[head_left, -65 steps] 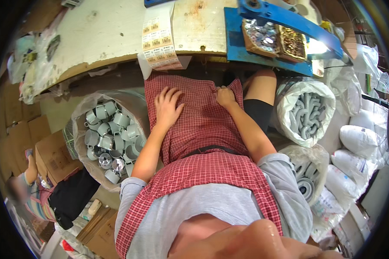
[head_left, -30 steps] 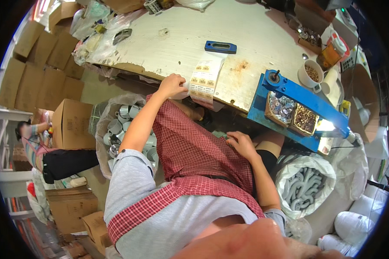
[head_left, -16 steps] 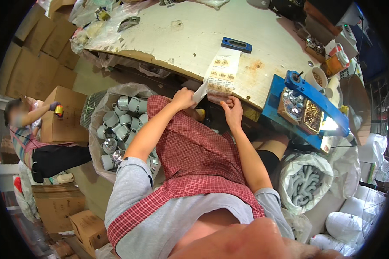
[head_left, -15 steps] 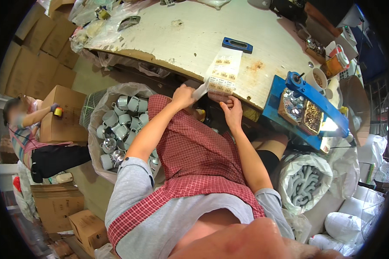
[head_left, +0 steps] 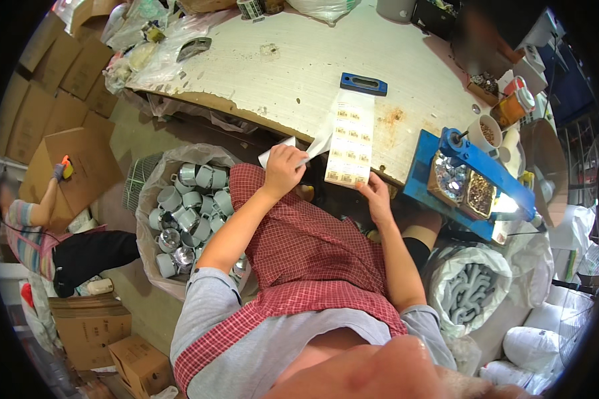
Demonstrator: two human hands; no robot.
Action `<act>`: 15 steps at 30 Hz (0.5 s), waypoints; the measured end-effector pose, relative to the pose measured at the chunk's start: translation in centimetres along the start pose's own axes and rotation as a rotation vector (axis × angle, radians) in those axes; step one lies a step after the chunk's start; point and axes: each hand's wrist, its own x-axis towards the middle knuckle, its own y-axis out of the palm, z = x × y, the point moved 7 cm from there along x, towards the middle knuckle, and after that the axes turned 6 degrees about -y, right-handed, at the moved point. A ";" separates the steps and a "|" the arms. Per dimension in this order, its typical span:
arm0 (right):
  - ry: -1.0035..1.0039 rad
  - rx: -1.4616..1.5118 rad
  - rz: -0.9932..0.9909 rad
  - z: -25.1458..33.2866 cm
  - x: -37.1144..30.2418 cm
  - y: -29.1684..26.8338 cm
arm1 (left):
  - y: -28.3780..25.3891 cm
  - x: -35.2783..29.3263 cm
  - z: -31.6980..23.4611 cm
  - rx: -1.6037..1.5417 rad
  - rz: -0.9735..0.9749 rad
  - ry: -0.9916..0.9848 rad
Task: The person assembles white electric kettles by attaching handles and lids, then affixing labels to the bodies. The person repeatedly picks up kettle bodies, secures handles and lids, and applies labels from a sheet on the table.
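A strip of labels (head_left: 350, 143), printed in rows on white, hangs over the near edge of the table. It runs from beneath a blue bar with an oval window (head_left: 364, 84). My right hand (head_left: 378, 198) pinches the strip's lower right corner between thumb and fingers. White backing paper (head_left: 322, 142) curls away on the strip's left side. My left hand (head_left: 285, 169) is closed on this paper just off the table edge, its fingertips partly hidden. Both hands are above my lap and the red checked apron (head_left: 306, 233).
A lined basket of grey cups (head_left: 192, 219) stands at my left. On my right are a blue hand press (head_left: 472, 179) with trays of small metal parts and a sack of grey handles (head_left: 471, 292). Another person (head_left: 30, 226) handles a cardboard box (head_left: 86, 159) at far left.
The label strip now reaches lower and lies flatter to view. My right hand has moved down and right onto its corner; my left hand has dropped slightly with the backing paper. The other person's box has tilted.
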 end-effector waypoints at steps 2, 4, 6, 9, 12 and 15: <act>0.063 0.120 0.137 0.3 0.4 -1.2 | 1.1 0.6 -2.5 0.025 0.032 0.153; 0.116 0.141 0.207 -0.2 0.7 -1.5 | 5.1 -0.8 -2.5 -0.023 0.197 0.177; 0.147 0.095 0.282 -0.3 0.6 -1.0 | 8.2 -1.7 -3.3 -0.189 0.340 0.140; 0.327 0.456 0.253 -1.9 0.5 0.3 | 11.3 -2.6 -1.1 -0.439 0.490 -0.081; 0.440 0.544 0.202 -4.3 1.4 0.6 | 12.0 -4.1 0.6 -0.650 0.745 -0.405; 0.534 0.118 0.168 -6.9 2.7 1.7 | 10.4 -5.7 1.7 -0.863 0.879 -0.739</act>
